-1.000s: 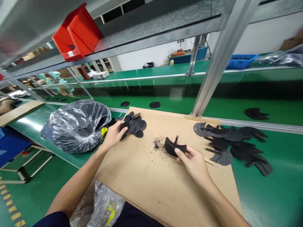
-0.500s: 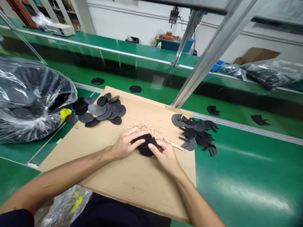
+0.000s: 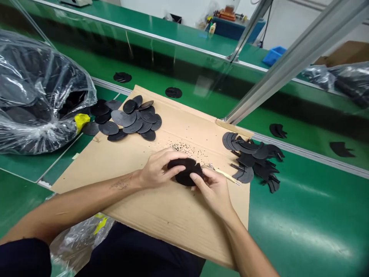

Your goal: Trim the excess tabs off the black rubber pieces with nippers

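Both hands were right in the middle of the cardboard sheet (image 3: 161, 219), and both were on the same black round piece (image 3: 184, 175). The left hand (image 3: 157, 169) had its fingers curled over the piece's top and near edge, closed on it, with the thumb tucked underneath. The right hand (image 3: 215, 188) met it from the other side, thumb and fingertips pinched on the piece's right rim. The piece sat just above the cardboard, between the two hands, partly covered by their fingers. A thin pale stick (image 3: 227, 176) lay just beside the right hand, pointing off to the right. Black crumbs (image 3: 181, 147) were scattered on the cardboard just beyond the hands. Further up on the left lay a loose pile of black discs (image 3: 132, 119), overlapping one another and spilling off the cardboard's edge toward a big clear plastic bag (image 3: 37, 88) stuffed with dark parts. Out to the right, a heap of cut black shapes (image 3: 253, 159) rested on the cardboard's corner and the green table (image 3: 302, 231). A slanted metal post (image 3: 288, 63) rose behind it.
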Action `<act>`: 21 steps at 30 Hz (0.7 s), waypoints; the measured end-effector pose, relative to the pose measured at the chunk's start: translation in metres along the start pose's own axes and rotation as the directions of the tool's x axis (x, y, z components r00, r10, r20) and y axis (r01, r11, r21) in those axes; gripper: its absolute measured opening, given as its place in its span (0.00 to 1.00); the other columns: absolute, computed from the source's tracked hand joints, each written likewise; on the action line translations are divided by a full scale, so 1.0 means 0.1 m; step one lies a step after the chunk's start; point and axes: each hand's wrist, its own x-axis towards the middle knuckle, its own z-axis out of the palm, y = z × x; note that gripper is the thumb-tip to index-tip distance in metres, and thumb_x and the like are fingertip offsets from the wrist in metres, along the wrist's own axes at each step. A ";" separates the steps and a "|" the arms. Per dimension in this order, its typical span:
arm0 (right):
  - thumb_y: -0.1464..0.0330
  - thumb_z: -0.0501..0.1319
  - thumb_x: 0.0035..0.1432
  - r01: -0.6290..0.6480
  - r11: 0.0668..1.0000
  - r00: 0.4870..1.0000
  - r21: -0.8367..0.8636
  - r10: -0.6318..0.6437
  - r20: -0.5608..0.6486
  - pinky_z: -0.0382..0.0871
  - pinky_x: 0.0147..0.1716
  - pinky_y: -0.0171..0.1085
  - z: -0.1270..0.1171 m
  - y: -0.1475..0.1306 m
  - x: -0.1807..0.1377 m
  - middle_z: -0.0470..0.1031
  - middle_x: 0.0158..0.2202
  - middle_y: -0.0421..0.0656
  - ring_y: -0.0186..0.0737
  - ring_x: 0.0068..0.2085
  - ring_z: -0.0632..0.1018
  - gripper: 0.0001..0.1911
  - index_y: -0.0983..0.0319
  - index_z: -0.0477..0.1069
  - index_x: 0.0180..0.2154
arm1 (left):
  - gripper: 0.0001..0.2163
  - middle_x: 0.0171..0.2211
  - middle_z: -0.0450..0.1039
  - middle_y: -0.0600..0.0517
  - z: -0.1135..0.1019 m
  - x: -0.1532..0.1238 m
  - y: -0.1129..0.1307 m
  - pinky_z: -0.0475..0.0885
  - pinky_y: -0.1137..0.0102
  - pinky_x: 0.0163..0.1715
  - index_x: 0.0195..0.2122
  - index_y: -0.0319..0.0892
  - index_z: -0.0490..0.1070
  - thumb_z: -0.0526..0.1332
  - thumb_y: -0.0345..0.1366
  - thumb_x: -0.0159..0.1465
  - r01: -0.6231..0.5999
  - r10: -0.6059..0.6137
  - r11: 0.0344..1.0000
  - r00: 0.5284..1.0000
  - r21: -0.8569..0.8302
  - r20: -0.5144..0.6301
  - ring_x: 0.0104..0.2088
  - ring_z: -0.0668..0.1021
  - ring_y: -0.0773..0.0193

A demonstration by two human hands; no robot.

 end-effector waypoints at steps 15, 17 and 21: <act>0.53 0.66 0.61 0.043 0.999 0.999 0.006 -0.043 -0.030 0.66 0.23 0.34 0.03 -0.03 -0.01 0.69 0.22 0.37 0.33 0.22 0.70 0.19 0.59 0.72 0.26 | 0.12 0.41 0.82 0.48 0.00 0.00 0.03 0.77 0.71 0.40 0.53 0.43 0.73 0.63 0.33 0.68 -0.001 0.004 0.996 0.999 -0.085 0.032 0.38 0.81 0.66; 0.54 0.66 0.61 0.057 0.998 0.998 0.008 -0.057 -0.030 0.64 0.23 0.34 0.02 -0.04 -0.01 0.69 0.22 0.37 0.33 0.22 0.70 0.18 0.59 0.72 0.27 | 0.13 0.40 0.82 0.49 0.01 -0.01 0.03 0.76 0.70 0.39 0.54 0.44 0.73 0.63 0.33 0.68 -0.002 0.005 0.998 0.999 -0.060 0.039 0.37 0.80 0.66; 0.53 0.66 0.60 0.073 0.997 0.996 -0.011 -0.073 -0.049 0.64 0.22 0.34 0.02 -0.02 -0.02 0.69 0.23 0.38 0.33 0.22 0.69 0.18 0.59 0.73 0.28 | 0.13 0.39 0.78 0.50 0.01 -0.02 0.02 0.77 0.69 0.39 0.54 0.46 0.74 0.63 0.37 0.68 0.044 -0.046 0.998 0.998 0.054 0.034 0.38 0.78 0.64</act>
